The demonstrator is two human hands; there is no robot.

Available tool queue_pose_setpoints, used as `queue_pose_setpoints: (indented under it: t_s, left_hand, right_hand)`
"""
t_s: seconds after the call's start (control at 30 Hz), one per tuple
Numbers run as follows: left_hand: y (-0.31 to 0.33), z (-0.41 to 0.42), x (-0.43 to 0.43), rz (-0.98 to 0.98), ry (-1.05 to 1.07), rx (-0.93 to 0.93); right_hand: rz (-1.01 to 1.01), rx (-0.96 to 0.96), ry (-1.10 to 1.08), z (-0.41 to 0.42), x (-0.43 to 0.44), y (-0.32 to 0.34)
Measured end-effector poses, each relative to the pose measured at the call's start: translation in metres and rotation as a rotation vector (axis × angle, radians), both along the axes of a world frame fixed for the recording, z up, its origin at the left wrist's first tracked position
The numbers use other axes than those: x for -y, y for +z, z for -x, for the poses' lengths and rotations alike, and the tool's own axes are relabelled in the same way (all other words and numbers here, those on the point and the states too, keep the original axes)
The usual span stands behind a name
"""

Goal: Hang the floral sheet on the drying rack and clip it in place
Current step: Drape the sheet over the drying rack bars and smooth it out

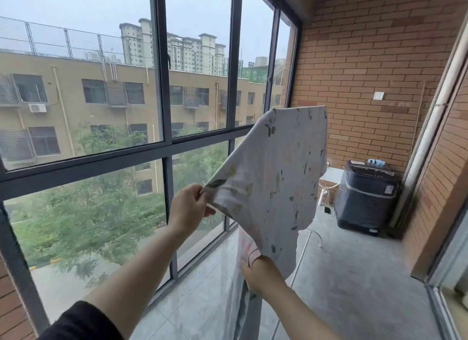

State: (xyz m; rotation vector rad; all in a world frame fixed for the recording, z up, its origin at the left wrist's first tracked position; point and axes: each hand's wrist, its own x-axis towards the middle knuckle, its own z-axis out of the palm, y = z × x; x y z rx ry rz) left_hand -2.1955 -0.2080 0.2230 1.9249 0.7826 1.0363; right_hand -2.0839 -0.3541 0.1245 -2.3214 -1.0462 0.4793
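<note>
The floral sheet [273, 177], pale with green leaves and faint pink flowers, hangs draped over something at its far top edge near the brick wall; the rack's top is hidden under it. My left hand [188, 208] pinches the sheet's near corner and holds it up toward the window. Lower down, my right hand [260, 274] grips a bunched fold of the sheet, which trails to the floor below it. A thin white leg of the drying rack [304, 251] shows below the cloth. No clips are visible.
Large dark-framed windows [164, 147] run along the left. A dark washing machine [367, 195] stands in the far right corner against the brick wall [367, 61]. A sliding door frame [435, 301] edges the right. The grey tiled floor [354, 276] lies between.
</note>
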Motion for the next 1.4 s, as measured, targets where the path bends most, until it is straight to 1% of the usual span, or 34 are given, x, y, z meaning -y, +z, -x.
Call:
queue_pose_setpoints:
  t_s: [0.07, 0.17, 0.27, 0.37, 0.53, 0.7, 0.9, 1.03, 1.2, 1.3, 1.4]
  left_hand:
    - [-0.009, -0.003, 0.003, 0.038, 0.004, -0.002]
    - [-0.024, -0.003, 0.010, 0.074, -0.006, 0.014]
    - [-0.038, -0.003, 0.024, 0.084, -0.059, 0.009]
    - [-0.049, -0.010, 0.043, 0.110, -0.112, 0.010]
    - [-0.064, -0.044, 0.079, 0.078, -0.153, -0.118]
    - [-0.081, -0.096, 0.124, 0.052, -0.157, -0.148]
    - [-0.117, -0.171, 0.186, 0.152, -0.178, -0.198]
    - [-0.141, -0.218, 0.223, 0.292, -0.250, -0.247]
    - [-0.150, -0.287, 0.251, 0.351, -0.339, -0.285]
    - [-0.153, -0.335, 0.254, 0.372, -0.378, -0.290]
    - [-0.160, -0.385, 0.251, 0.419, -0.405, -0.277]
  right_hand:
    - [0.025, 0.005, 0.009, -0.005, 0.010, 0.003]
    - [0.027, 0.050, -0.059, -0.018, 0.026, 0.009]
    - [-0.080, 0.102, -0.165, -0.038, 0.043, 0.013]
    - [-0.147, 0.082, -0.213, -0.056, 0.064, 0.014]
    - [-0.282, 0.011, -0.266, -0.086, 0.103, 0.019]
    - [-0.404, -0.059, -0.356, -0.137, 0.159, 0.010]
    - [-0.418, -0.151, -0.447, -0.216, 0.235, -0.022]
    - [-0.381, -0.205, -0.456, -0.253, 0.270, -0.045]
    - [-0.393, -0.284, -0.499, -0.305, 0.290, -0.058]
    - [-0.405, -0.300, -0.526, -0.345, 0.293, -0.066]
    - [-0.374, -0.298, -0.542, -0.392, 0.290, -0.077]
